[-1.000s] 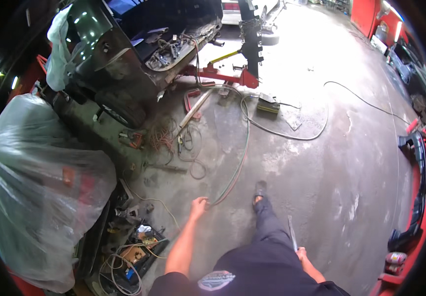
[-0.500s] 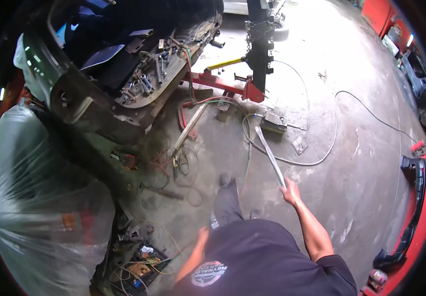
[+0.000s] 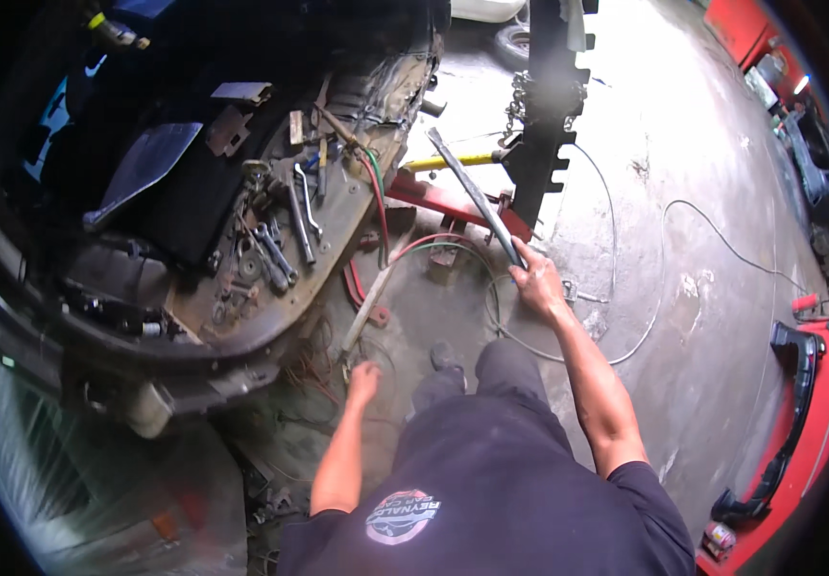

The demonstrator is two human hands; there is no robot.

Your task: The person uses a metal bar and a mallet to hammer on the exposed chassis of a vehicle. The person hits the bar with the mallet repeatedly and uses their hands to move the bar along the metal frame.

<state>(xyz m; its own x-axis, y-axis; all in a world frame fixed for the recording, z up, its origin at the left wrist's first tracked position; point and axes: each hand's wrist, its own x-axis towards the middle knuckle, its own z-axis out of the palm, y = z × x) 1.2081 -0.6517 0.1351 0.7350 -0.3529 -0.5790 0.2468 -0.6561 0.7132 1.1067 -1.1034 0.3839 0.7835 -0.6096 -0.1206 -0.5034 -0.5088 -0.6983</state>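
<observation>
My right hand (image 3: 537,280) is closed around the lower end of a long metal pry bar (image 3: 472,192). The bar slants up and to the left, its flat tip in front of a yellow bar (image 3: 457,162) by the red steel frame. My left hand (image 3: 364,379) hangs low over the floor, fingers loosely curled, and I see nothing in it. Ahead to the left is the stripped body of a car, with wrenches (image 3: 299,213), a hammer (image 3: 339,125) and loose metal parts (image 3: 249,264) lying on its bare panel.
A dark toothed post (image 3: 541,125) with a chain (image 3: 529,101) rises from the red frame (image 3: 453,204). Red and green hoses (image 3: 443,238) and a grey hose (image 3: 664,250) run across the floor. A black bumper part (image 3: 798,422) leans at the right. Plastic sheeting (image 3: 78,461) hangs at lower left.
I have moved forward, so the car body and post are nearer. My right hand has raised the pry bar, and my left hand has swung forward from beside my body.
</observation>
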